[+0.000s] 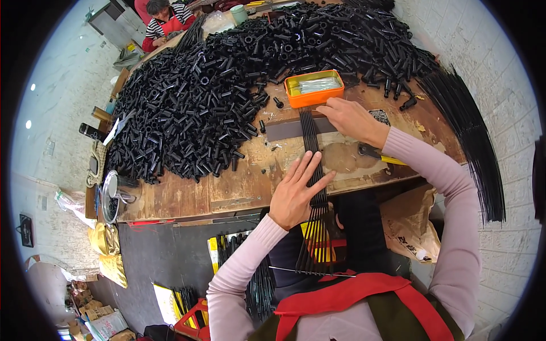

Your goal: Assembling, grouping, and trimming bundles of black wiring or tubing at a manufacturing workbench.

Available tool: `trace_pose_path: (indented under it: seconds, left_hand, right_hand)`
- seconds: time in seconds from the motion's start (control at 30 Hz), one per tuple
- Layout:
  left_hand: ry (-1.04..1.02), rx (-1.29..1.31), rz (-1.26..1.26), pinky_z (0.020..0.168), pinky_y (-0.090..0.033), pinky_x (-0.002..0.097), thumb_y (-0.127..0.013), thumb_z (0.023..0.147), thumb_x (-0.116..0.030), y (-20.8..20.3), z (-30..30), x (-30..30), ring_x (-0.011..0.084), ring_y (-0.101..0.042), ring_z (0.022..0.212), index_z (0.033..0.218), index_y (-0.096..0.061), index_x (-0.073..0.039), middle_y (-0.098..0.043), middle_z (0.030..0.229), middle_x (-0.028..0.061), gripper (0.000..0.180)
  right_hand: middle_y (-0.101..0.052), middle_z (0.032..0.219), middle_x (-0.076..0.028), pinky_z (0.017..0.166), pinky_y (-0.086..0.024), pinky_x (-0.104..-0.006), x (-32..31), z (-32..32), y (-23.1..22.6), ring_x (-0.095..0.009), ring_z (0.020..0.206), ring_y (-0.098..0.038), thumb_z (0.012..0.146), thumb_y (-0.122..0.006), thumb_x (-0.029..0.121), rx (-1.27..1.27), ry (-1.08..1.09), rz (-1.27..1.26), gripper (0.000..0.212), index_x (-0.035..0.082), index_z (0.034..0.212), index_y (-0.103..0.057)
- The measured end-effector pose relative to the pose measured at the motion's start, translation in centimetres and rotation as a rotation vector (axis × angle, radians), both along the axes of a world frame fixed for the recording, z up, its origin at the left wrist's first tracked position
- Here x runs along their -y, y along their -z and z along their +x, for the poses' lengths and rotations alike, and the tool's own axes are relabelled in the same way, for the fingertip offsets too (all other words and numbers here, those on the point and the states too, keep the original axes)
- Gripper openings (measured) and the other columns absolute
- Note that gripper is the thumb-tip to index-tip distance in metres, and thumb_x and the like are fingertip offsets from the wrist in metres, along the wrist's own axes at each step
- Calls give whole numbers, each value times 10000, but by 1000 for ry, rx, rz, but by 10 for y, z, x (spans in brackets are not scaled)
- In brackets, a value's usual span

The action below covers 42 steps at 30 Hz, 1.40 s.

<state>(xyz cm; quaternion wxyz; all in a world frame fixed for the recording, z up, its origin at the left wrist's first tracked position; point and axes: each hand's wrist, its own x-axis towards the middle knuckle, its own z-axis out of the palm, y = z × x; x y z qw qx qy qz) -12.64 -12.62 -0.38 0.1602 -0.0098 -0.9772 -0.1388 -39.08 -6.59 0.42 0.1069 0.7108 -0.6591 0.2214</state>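
Your left hand (297,190) lies flat, palm down, on a flat row of thin black rods (311,170), fingers stretched out and slightly spread, pressing the rods against the worn wooden workbench (187,196). The rods run side by side from just below the orange tin, across a dark grey strip (284,129) laid crosswise on the bench, under your left fingers, and then out over the near edge of the bench towards your lap, where they fan apart a little. Your right hand (348,116) rests at the far end of the same row, beside the grey strip, fingers curled down together onto the rod tips; whether they pinch a rod or only press on it you cannot tell from here. The orange tin (314,88) sits open just beyond your right hand, with thin silvery pins lying in it. Behind and to the left of the tin a large heap of short black plastic tubes (227,85) covers most of the bench. A long sheaf of black rods (475,148) hangs over the right end of the bench. Another person in a striped top (165,17) sits at the far end
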Motion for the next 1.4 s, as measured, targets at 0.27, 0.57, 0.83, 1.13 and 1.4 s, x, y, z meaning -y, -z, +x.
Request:
trace_pose_path:
  seconds: [0.27,0.57,0.83,1.13,1.4]
  left_hand:
    - [-1,5,-5,1156,-268,470,-540,748,-4,-2,0,0,343,-312,1428,1398,-510,-239,-338,1532,174,692]
    - [7,-10,5,1155,-267,474,-534,760,-16,-1,-1,0,349,-315,1425,1398,-509,-235,-343,1528,179,675]
    - [-7,26,-19,1162,-255,474,-548,734,0,-2,1,1,340,-290,1438,1416,-486,-252,-316,1545,167,730]
    - [9,16,-3,1161,-259,467,-557,730,-2,0,2,1,343,-282,1441,1411,-488,-245,-305,1549,171,726]
    - [12,24,-19,1162,-261,464,-563,721,-9,-1,1,1,349,-282,1440,1409,-489,-232,-302,1548,180,727]
  right_hand:
    - [-570,895,-108,702,-525,-394,9,-3,-1,-295,849,-624,842,-584,39,-49,-31,25,217,22,1055,-622]
    - [-598,877,-114,728,-516,-395,27,-7,-2,-309,846,-619,856,-617,92,49,-93,-21,151,8,981,-624]
    - [-600,887,-106,691,-517,-408,11,-3,-2,-305,857,-632,858,-609,89,-47,21,-109,131,24,971,-593]
    - [-590,903,-107,715,-505,-395,7,-18,-6,-320,862,-614,820,-633,38,75,22,28,156,40,969,-585]
    - [-607,880,-111,711,-511,-391,15,-16,1,-318,832,-620,821,-634,35,78,-54,-97,86,34,905,-614]
